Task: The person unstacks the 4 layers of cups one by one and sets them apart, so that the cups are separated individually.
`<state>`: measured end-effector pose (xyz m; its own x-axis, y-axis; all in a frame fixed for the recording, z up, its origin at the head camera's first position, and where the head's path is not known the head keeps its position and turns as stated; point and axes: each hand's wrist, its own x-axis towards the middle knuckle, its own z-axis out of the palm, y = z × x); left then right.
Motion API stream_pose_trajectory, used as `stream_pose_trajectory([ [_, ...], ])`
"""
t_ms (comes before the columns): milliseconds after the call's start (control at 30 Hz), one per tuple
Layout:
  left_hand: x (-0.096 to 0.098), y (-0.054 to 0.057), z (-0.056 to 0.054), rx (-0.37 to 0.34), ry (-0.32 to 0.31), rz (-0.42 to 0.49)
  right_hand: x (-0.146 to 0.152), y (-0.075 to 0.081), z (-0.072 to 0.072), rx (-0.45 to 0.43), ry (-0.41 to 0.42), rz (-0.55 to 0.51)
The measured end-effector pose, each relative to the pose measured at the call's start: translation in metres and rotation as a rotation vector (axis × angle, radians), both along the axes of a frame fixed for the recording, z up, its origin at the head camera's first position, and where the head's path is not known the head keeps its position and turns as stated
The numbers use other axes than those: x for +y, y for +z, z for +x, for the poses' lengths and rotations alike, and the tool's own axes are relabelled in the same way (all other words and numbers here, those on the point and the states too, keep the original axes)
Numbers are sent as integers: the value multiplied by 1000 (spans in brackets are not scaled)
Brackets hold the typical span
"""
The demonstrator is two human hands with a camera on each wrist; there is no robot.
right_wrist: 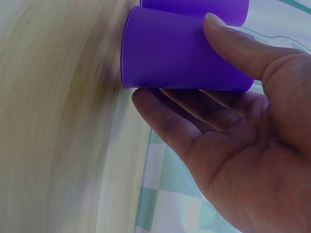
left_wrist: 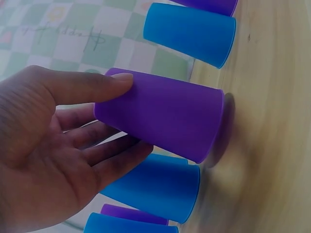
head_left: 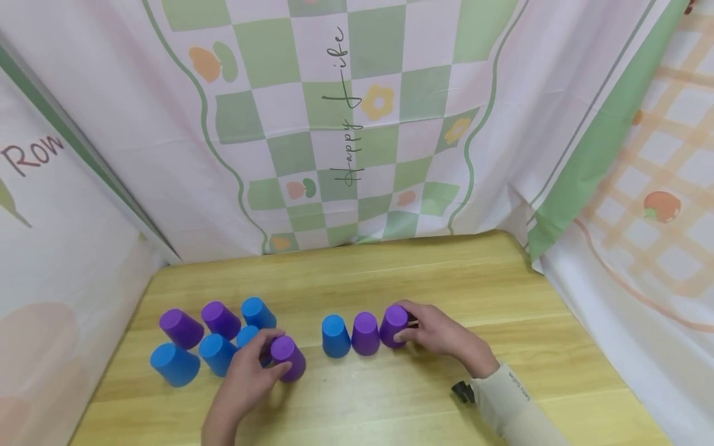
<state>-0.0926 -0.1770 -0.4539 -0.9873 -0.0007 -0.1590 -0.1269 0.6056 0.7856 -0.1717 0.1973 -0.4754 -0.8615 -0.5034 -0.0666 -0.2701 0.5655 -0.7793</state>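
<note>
My left hand grips an upside-down purple cup, thumb on one side and fingers on the other. In the left wrist view that cup's rim is close over the table, its reflection showing beside it. To the right, my right hand holds another upside-down purple cup between thumb and fingers, its rim at the tabletop. This cup ends a short row with a second purple cup and a blue cup, both upside down. Part of a blue cup is hidden behind my left hand.
At the left of the wooden table stand more upside-down cups, among them purple cups and blue cups. Printed curtains hang at the back and both sides. Something small and black is beside my right sleeve.
</note>
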Motion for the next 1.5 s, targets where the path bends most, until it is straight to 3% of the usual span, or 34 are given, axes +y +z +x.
stream_pose_trajectory([
  [367, -13, 3, 5, -15, -20, -43, 0, 0, -1, 11, 12, -2],
  [767, -30, 2, 13, -8, -27, 46, -1, 0, -1, -9, -6, 12],
  [1500, -69, 9, 31, -83, 56, -74, 1, 0, -1, 4, 26, -18],
])
